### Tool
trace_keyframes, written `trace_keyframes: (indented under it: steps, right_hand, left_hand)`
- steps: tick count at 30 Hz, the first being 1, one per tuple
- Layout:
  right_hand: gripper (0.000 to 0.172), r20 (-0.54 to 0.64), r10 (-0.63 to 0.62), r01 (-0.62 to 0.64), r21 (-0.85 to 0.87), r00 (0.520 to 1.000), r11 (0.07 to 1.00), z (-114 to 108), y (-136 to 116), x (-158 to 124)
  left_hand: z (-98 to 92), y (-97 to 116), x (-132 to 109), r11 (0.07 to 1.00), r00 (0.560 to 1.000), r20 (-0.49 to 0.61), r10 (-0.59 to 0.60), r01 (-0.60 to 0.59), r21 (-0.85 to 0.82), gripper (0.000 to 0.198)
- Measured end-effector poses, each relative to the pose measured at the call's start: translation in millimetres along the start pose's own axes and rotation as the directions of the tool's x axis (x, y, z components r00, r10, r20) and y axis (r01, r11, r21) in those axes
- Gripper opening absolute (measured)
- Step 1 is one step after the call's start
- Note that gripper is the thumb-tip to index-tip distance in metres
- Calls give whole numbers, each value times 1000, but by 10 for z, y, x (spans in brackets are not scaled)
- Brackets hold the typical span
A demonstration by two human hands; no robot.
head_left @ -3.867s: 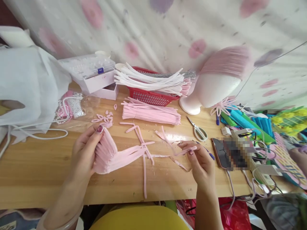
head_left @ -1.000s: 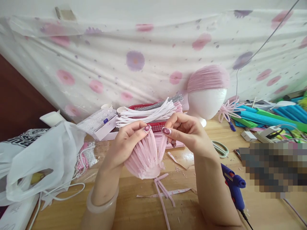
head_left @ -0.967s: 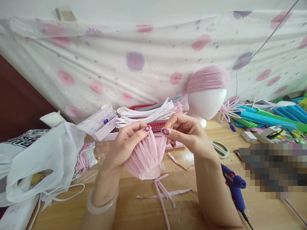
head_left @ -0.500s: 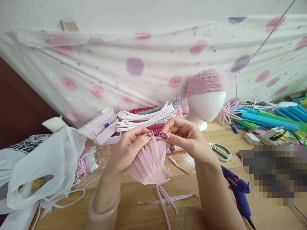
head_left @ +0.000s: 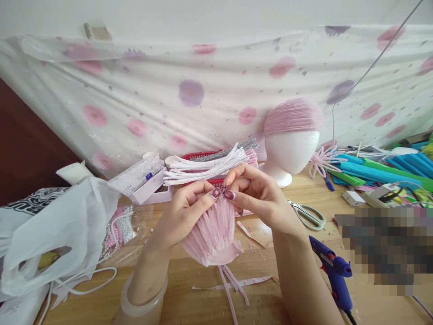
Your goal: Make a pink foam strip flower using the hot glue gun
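A pink piece made of pipe cleaners laid side by side [head_left: 213,232] hangs between my two hands, fanned out below the fingers. My left hand [head_left: 189,210] pinches its upper edge between thumb and fingers. Right beside it, my right hand [head_left: 259,196] pinches the same edge, the two thumbnails nearly touching. The fingertips hide the spot they grip. Below the piece, several loose pink pipe cleaners [head_left: 230,289] lie on the wooden table, next to a measuring tape [head_left: 252,281].
A foam head [head_left: 291,149] with a pink cap stands behind my right hand. Scissors [head_left: 309,216] and a blue glue gun [head_left: 334,266] lie to the right. White pipe cleaners [head_left: 203,167] rest over a red basket at the back. A plastic bag [head_left: 84,221] fills the left.
My hands have come closer together at the top edge, drawing the pink strips inward. The piece has shifted slightly right and down.
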State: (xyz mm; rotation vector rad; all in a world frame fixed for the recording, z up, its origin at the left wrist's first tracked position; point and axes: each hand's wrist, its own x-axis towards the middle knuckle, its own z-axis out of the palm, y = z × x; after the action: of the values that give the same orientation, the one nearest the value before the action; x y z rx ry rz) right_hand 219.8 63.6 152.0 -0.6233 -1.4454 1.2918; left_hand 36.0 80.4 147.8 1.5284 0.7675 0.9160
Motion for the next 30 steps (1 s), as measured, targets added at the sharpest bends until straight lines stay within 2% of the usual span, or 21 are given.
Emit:
trace_keyframes:
  steps: [6, 13, 18, 21, 27, 30]
  right_hand:
    - [20, 16, 20, -20, 5, 1000, 1000, 15, -4, -17]
    - [21, 26, 27, -28, 21, 999, 999, 40, 7, -32]
    - [21, 23, 3, -4, 61, 1000, 998, 74, -2, -32]
    - [23, 30, 3, -5, 69, 1000, 998, 92, -5, -33]
    - [15, -23, -20, 20, -4, 1000, 1000, 82, 36, -29]
    - [25, -89, -97, 85, -135, 991, 987, 49, 53, -29]
  left_hand:
    - [6, 41, 6, 998, 999, 42, 14, -16, 61, 31]
    - [-3, 26, -1, 999, 995, 103, 14, -17, 31, 26]
    - [-1, 44, -2, 999, 995, 93, 33, -37, 35, 31]
    - [11, 47, -5, 999, 996, 87, 19, -23, 44, 28]
    - [-21, 28, -21, 996, 995, 99, -31, 39, -82, 21]
    - [-75, 24, -9, 985, 1000, 16, 3, 0, -172, 26]
